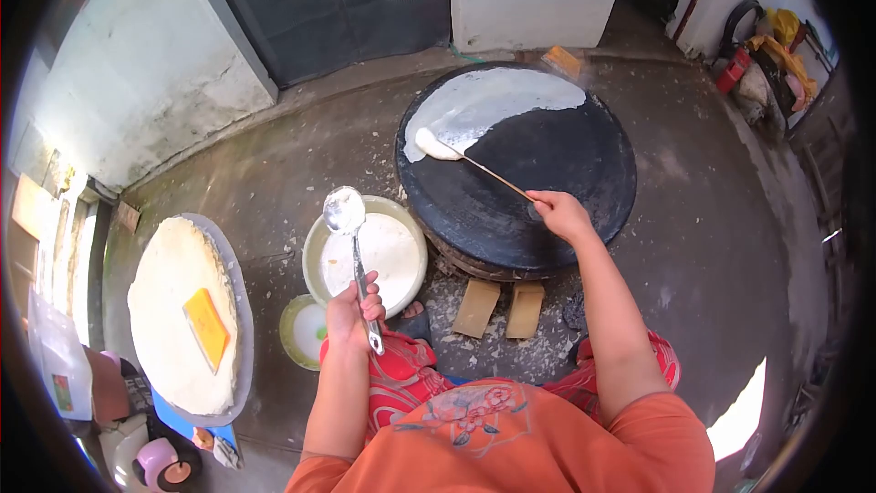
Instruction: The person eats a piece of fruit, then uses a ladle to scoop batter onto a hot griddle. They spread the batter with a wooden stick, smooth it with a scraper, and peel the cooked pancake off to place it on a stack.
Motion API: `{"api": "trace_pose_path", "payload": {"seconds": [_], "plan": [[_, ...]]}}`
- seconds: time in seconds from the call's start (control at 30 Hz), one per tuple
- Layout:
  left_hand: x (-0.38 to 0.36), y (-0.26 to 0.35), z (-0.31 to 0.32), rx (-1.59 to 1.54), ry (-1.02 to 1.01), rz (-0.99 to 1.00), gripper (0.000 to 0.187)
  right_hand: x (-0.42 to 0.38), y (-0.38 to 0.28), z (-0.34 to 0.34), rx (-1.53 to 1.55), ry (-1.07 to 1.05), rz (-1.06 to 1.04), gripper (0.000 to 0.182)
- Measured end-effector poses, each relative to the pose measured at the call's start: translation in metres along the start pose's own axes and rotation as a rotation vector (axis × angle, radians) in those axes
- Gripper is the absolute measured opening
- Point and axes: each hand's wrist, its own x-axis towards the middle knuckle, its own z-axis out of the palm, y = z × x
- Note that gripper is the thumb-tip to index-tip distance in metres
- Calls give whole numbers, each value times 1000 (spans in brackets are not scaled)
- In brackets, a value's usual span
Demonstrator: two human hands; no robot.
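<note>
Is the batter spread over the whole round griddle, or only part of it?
Only part. White batter covers the far-left portion of the griddle; the rest is bare black. The right hand holds a spreader at the batter's edge.

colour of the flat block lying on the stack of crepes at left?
Yellow-orange block, on the pale stack of crepes; seen in the head view.

The concrete floor (274, 173) carries everything. At twelve o'clock sits a round black griddle (547, 192), two wooden blocks (500, 309) just beside its near edge. At nine o'clock, a white batter bowl (315, 260) rests beside the griddle, a small green bowl (290, 329) touching it. Farther toward nine, a grey tray (239, 310) lies flat, well apart from the griddle.
</note>
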Motion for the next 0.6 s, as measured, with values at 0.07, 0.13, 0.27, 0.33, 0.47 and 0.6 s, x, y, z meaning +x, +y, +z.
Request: {"api": "trace_pose_path", "payload": {"seconds": [0.07, 0.13, 0.27, 0.33, 0.47, 0.6], "plan": [[2, 0, 1, -3, -2, -1, 33, -6, 5, -7, 106, 43, 87, 27], [1, 0, -1, 22, -21, 26, 34, -3, 6, 17, 72, 60, 68, 27], [-1, 2, -2, -10, -30, 3, 34, -17, -7, 22, -49, 58, -8, 27], [0, 5, -5, -1, -34, 7, 34, -39, -15, -7, -86, 1, -15, 28], [1, 6, -9, 26, -50, 38, 34, -36, 27, 14, 72, 275, 90, 27], [-3, 9, -10, 7, -56, 21, 33, -49, 28, 58, 245, 80, -37, 27]]}}
